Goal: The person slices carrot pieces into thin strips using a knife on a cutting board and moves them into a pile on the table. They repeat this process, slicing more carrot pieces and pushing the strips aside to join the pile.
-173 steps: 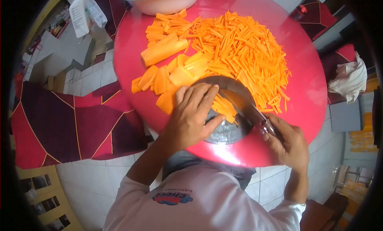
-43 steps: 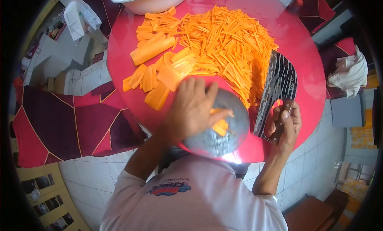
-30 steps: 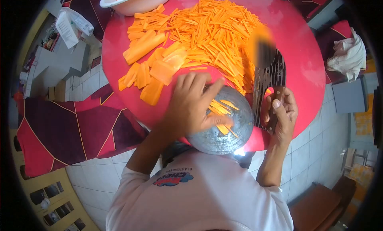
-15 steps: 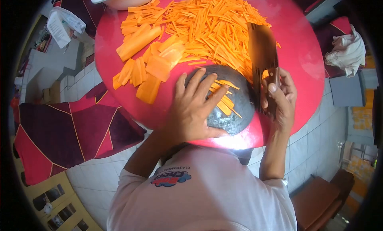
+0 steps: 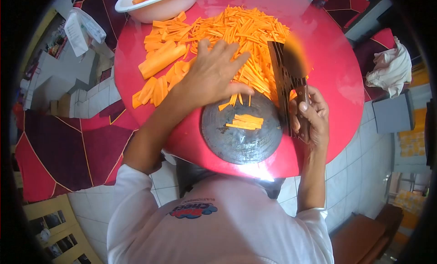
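Observation:
My left hand [image 5: 216, 72] hovers with spread fingers over the far edge of a round dark board [image 5: 241, 143], near the carrot slices; nothing shows in its grasp. A few cut carrot strips [image 5: 246, 122] lie on the board, with more at its far edge. My right hand [image 5: 312, 113] is wrapped round the brown handle of a wide cleaver [image 5: 284, 77], held upright at the board's right side. Beyond the board spreads a big heap of thin carrot sticks [image 5: 246, 27]. Wider carrot slices [image 5: 157, 88] and a thick carrot piece [image 5: 161, 60] lie to its left.
The round red table [image 5: 337, 95] carries everything. A white basin [image 5: 159, 6] with carrot pieces stands at its far left edge. Around it are draped red and purple covers [image 5: 68, 150], a white plastic bag [image 5: 84, 31], a pale cloth [image 5: 391, 68] and a brown seat [image 5: 359, 239].
My left hand has lifted off the board and moved up and left towards the slices. The strips on the board lie differently. The cleaver has shifted slightly left, and the view has shifted too.

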{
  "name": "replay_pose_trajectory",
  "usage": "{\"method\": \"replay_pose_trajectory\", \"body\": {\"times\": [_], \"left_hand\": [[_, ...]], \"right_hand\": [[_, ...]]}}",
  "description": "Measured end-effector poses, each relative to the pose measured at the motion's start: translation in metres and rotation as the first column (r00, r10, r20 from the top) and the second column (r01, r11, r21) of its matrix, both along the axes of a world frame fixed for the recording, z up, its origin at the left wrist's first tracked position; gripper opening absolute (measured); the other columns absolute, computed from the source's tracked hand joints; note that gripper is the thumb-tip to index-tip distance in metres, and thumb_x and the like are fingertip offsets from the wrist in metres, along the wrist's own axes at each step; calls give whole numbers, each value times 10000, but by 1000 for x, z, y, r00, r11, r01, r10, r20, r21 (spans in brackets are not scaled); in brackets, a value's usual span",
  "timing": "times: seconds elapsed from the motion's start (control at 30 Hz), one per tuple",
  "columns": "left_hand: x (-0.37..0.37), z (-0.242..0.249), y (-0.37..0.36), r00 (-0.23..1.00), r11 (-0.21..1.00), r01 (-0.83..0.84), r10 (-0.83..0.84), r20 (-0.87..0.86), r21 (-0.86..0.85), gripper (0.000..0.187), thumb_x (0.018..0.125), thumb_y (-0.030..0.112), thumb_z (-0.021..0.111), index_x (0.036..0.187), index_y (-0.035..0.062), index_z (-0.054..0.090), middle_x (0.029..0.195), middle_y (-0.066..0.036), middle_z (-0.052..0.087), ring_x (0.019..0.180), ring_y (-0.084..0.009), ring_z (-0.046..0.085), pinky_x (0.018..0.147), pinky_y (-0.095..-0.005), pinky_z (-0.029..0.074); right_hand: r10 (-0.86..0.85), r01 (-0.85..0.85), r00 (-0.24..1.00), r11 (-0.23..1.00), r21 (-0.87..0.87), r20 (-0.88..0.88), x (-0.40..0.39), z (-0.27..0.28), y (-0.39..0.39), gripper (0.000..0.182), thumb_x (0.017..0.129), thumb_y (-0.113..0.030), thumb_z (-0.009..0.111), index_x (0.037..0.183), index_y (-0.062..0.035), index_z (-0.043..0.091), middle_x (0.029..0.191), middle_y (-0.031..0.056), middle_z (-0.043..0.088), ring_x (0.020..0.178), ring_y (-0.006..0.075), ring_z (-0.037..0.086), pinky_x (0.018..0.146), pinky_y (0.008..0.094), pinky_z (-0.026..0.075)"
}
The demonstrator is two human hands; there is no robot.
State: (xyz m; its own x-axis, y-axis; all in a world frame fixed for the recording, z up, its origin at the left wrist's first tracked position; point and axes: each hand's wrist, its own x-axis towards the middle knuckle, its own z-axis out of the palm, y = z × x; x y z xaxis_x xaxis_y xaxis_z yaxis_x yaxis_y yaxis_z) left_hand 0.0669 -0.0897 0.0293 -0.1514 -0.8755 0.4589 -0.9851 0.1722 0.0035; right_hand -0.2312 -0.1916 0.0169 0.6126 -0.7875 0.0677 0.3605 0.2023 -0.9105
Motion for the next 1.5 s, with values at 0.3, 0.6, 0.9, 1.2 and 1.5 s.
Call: {"method": "replay_pose_trajectory", "body": {"times": [0.3, 0.6, 0.9, 1.2, 1.5], "left_hand": [[-3, -12, 12, 991, 990, 127, -124, 50, -59, 831, 799, 476, 894, 1500, 102, 654, 1496, -192, 609, 1447, -371, 555, 1172, -585, 332], [0, -24, 18, 990, 987, 132, -136, -31, -94, 733, 880, 563, 859, 1415, 81, 720, 1441, -180, 647, 1386, -350, 595, 1133, -565, 369], [-5, -24, 21, 995, 988, 79, -86, -47, -135, 705, 947, 587, 787, 1449, 103, 685, 1356, -146, 664, 1316, -308, 605, 1109, -568, 373], [6, -15, 11, 982, 977, -29, -11, -191, -210, 567, 942, 355, 880, 1401, 60, 722, 1237, -117, 725, 1174, -289, 670, 1067, -516, 428], [-42, -13, 6, -310, 912, 382, -29, -950, -152, 595, 983, 76, 854, 1494, -98, 604, 1036, -122, 805, 988, -183, 780, 940, -305, 598]], "right_hand": [[-36, 36, 993, 999, 5, 111, -8, 2, 3, 522, 925, -97, 823, 1376, 84, 635, 913, 168, 750, 494, 122, 591, 428, 238, 459], [-22, 20, 991, 1000, 11, 132, -19, -5, 9, 504, 944, -140, 825, 1351, 87, 635, 941, 179, 763, 479, 135, 583, 417, 242, 461], [109, -115, 983, 993, 32, 149, -10, -2, 15, 467, 981, -211, 815, 1283, 82, 612, 800, 142, 640, 445, 131, 518, 388, 233, 426], [95, -101, 989, 994, 48, 112, -6, 1, 17, 409, 1025, -261, 785, 1225, 40, 595, 810, 143, 630, 449, 132, 519, 381, 242, 423], [196, -203, 975, 977, 60, 101, -4, 0, 16, 443, 1059, -334, 765, 1229, 34, 585, 863, 189, 676, 436, 145, 528, 402, 253, 452]]}}
